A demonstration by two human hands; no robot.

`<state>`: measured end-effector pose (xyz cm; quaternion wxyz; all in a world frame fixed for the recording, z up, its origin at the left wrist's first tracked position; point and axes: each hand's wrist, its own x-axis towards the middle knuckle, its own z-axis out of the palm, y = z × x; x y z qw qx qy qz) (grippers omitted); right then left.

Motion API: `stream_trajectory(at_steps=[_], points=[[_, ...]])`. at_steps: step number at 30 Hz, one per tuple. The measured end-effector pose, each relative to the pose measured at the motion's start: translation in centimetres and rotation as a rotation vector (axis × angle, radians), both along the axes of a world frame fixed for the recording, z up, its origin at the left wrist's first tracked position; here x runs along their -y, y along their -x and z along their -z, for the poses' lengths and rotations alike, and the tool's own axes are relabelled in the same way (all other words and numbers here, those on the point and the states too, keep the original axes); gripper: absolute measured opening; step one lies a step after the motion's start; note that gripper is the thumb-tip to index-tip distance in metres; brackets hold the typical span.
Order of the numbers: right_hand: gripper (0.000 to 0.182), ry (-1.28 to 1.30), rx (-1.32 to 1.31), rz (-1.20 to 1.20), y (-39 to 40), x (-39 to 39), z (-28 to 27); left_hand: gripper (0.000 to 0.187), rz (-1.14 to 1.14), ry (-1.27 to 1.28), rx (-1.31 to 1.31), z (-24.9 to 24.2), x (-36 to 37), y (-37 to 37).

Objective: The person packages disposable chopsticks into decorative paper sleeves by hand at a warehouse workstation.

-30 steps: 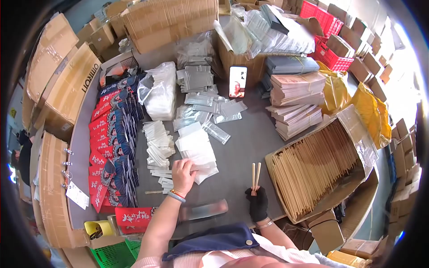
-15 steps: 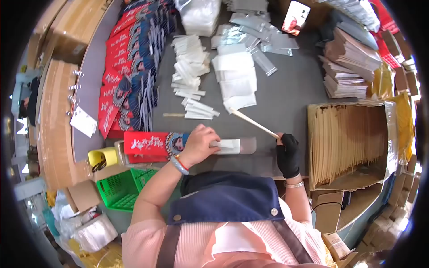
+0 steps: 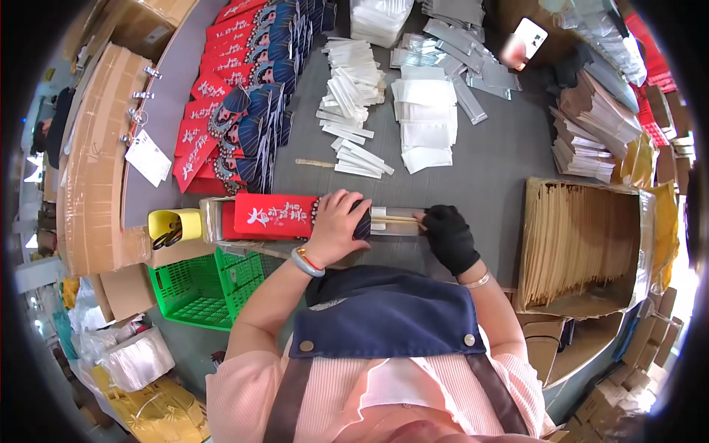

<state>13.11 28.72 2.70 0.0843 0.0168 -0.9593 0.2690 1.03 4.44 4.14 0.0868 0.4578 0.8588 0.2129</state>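
Observation:
My left hand (image 3: 340, 225) lies over a red printed packet (image 3: 272, 215) with a dark blue patterned end, its fingers stretched out and the thumb apart. From under that blue end a white strip (image 3: 378, 220) and a clear sleeve (image 3: 399, 230) stick out to the right. My right hand (image 3: 449, 240), in a black glove with bare fingertips, pinches the right end of a pale slender wooden stick (image 3: 395, 218). The stick lies along the white strip, and its left end is hidden at the packet.
Red and blue packets (image 3: 210, 111) lie in overlapping rows at the back left. Behind my hands are piles of white strips (image 3: 347, 96), white sheets (image 3: 425, 122) and clear sleeves (image 3: 467, 100). A carton of brown cards (image 3: 580, 244) stands right; a green basket (image 3: 193, 295) and yellow holder (image 3: 176, 227) left.
My right hand has moved left and towards my left hand, and the slanting stick now lies level at the packet. My left hand's fingers have spread out over the blue end. The view has shifted.

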Motion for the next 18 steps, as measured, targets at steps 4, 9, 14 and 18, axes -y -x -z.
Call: stream_trajectory(at_steps=[4, 9, 14, 18], points=[[0.010, 0.219, 0.143, 0.385, -1.2, -1.0, 1.6, 0.081, 0.024, -0.017, 0.026, 0.8, -0.2, 0.1], [0.037, 0.726, 0.186, 0.118, 2.6, 5.9, 0.5, 0.080, 0.056, -0.023, 0.090, 0.5, -1.9, 0.2], [0.069, -0.136, 0.091, -0.028, 2.0, 2.8, -2.1, 0.056, 0.273, 0.159, 0.007, -1.3, -2.5, 0.6], [0.065, -0.072, 0.052, 0.004, 1.6, 0.5, -4.6, 0.028, 0.348, 0.117, -0.084, -6.0, -2.7, 3.1]])
